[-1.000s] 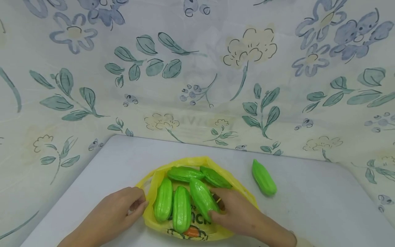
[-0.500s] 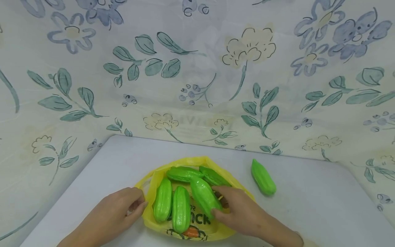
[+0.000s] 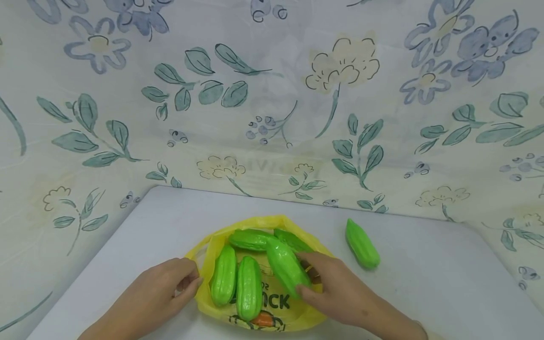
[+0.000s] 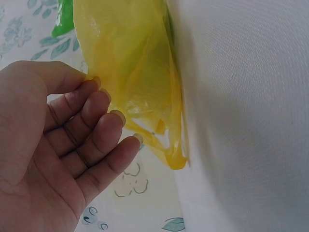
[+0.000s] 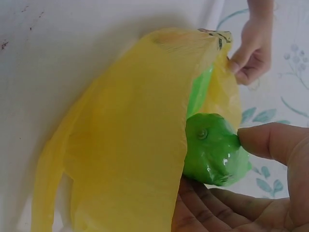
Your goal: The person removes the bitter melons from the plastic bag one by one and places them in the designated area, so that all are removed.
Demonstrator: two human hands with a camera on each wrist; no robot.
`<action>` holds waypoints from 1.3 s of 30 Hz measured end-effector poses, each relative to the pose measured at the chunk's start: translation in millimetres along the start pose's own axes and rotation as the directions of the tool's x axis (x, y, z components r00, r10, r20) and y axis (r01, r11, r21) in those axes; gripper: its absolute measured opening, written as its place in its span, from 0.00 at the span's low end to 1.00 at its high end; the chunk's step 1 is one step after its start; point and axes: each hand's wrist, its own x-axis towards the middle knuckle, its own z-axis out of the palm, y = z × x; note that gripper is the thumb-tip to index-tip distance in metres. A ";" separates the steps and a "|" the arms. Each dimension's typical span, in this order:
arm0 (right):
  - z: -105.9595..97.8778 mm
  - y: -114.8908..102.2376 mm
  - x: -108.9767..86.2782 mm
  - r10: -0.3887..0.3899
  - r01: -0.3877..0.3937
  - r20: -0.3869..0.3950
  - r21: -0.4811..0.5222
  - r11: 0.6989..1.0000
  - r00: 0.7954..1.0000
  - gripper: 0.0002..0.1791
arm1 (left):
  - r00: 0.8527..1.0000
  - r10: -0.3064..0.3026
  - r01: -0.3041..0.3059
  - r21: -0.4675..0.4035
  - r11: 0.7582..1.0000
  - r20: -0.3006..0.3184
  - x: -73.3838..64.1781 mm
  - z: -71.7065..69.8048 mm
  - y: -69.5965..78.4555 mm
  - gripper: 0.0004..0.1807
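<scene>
Only the right wrist view showed the nub (image 5: 202,134) on the green gourd (image 3: 286,264), pinched by the right grip (image 3: 335,290) inside the yellow bag (image 5: 125,121), slightly shifted towards two o'clock; the left grip (image 3: 163,290) pinched the bag at nine o'clock.

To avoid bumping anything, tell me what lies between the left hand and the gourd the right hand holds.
In the head view: the yellow bag's left rim, then two green gourds.

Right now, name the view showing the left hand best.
Left wrist: the left hand is large and close, palm visible, pinching the yellow bag. Head shows mainly its back; right wrist shows it smaller, farther off.
</scene>
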 end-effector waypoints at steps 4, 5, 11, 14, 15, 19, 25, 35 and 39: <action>-2.9 -1.1 -2.0 0.027 -0.027 0.000 0.012 1.000 1.000 0.35 | 1.000 -0.010 0.010 0.006 1.000 0.009 0.0 0.3 0.3 0.11; -3.7 -1.2 -2.8 0.035 -0.035 0.000 0.015 0.999 0.999 0.35 | 1.000 -0.010 0.010 0.007 1.000 0.008 0.1 0.3 0.4 0.11; -9.3 -0.9 -7.5 0.047 -0.047 -0.022 0.009 0.999 0.999 0.34 | 1.000 -0.017 0.017 0.004 1.000 0.017 0.6 0.1 0.6 0.11; -12.0 0.0 -9.5 0.045 -0.045 -0.032 0.015 0.999 0.998 0.33 | 1.000 -0.014 0.014 0.004 1.000 0.017 0.7 0.1 0.7 0.11; -12.8 0.3 -10.1 0.043 -0.043 -0.033 0.019 0.999 0.998 0.33 | 1.000 -0.011 0.011 0.004 1.000 0.013 0.6 0.1 0.7 0.12; -15.5 1.0 -12.8 0.036 -0.035 -0.044 0.032 0.999 0.998 0.34 | 1.000 0.015 -0.015 0.001 1.000 -0.016 -0.4 0.7 0.4 0.13; -19.6 1.7 -16.8 0.052 -0.051 -0.059 0.024 0.998 0.997 0.33 | 0.999 0.028 -0.028 0.000 1.000 -0.037 -0.4 1.1 0.0 0.13; -27.8 1.5 -19.1 0.113 -0.113 -0.078 0.015 0.994 0.991 0.32 | 0.999 0.022 -0.022 -0.001 1.000 -0.027 0.2 1.4 0.3 0.13; -31.6 2.9 -20.4 0.110 -0.108 -0.088 0.023 0.994 0.990 0.31 | 1.000 0.019 -0.019 -0.002 1.000 -0.024 0.5 1.4 0.6 0.13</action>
